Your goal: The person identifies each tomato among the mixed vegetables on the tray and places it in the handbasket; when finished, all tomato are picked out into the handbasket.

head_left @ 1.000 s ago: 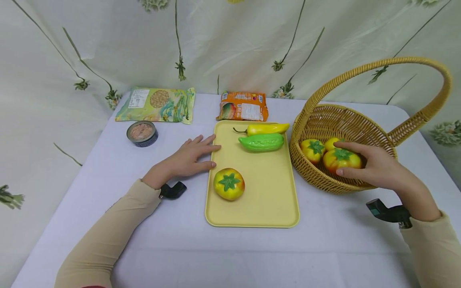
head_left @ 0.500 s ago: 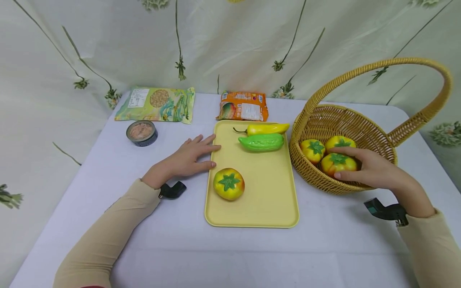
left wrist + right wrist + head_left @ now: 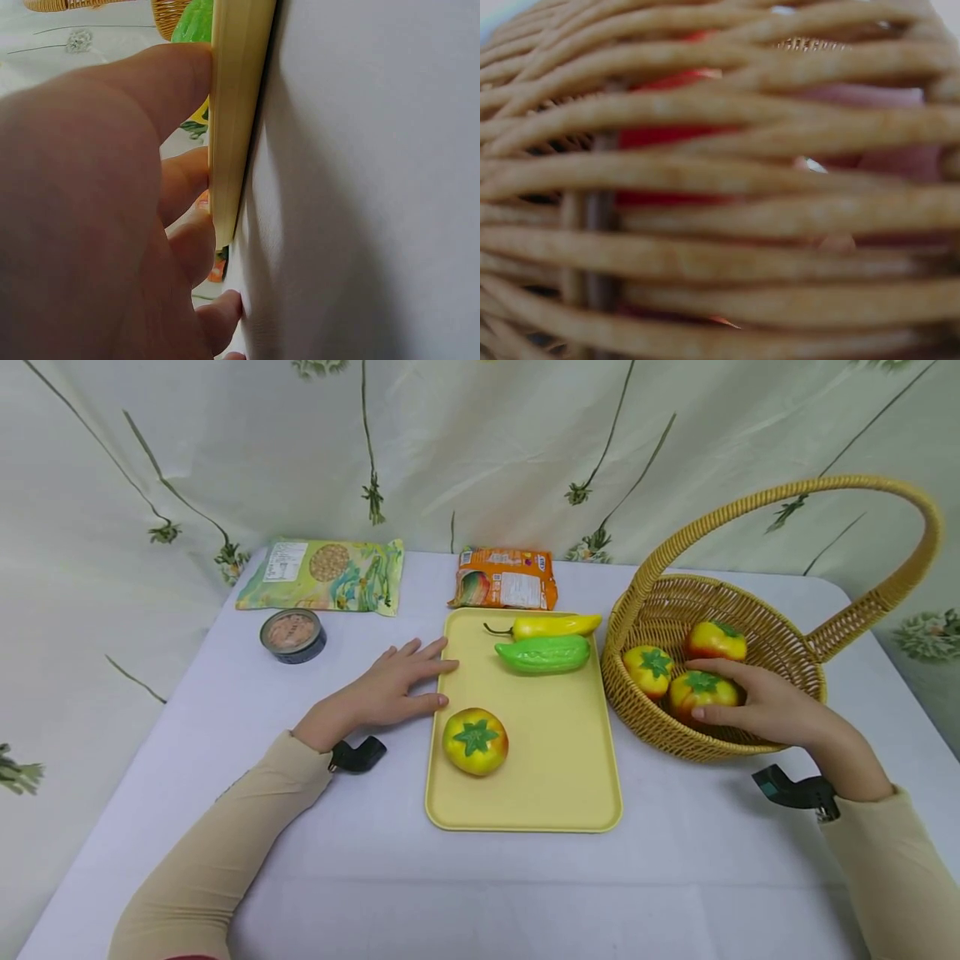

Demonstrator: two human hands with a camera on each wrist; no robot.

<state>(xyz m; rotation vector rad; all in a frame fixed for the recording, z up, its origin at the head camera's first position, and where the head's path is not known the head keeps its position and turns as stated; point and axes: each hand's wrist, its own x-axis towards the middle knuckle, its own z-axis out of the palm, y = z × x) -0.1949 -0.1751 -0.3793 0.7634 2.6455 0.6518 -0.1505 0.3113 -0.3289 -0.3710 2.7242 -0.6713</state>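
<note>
My right hand (image 3: 780,706) reaches over the near rim of a wicker basket (image 3: 652,735) and grips a yellow-red tomato (image 3: 697,697) inside it, thumb on the near side and fingers on the far side. Two other tomatoes lie in the basket: one to the left (image 3: 647,670), one behind (image 3: 716,642). Basket weave fills the right wrist view and mostly hides that hand. With fingers spread, my left hand (image 3: 382,693) touches the left edge of a yellow tray (image 3: 555,760). On the tray lie a tomato (image 3: 476,742), a green pepper (image 3: 543,654) and a yellow pepper (image 3: 557,626).
The basket's tall handle (image 3: 787,492) arches above it. Behind the tray lies an orange packet (image 3: 504,579); a green packet (image 3: 322,576) and a small round can (image 3: 293,636) are at the back left. A floral cloth (image 3: 480,452) hangs behind the table.
My right hand has shifted slightly left with its fingers on the near tomato. The back tomato has moved away from it and tipped, showing its red side. My left hand stays put.
</note>
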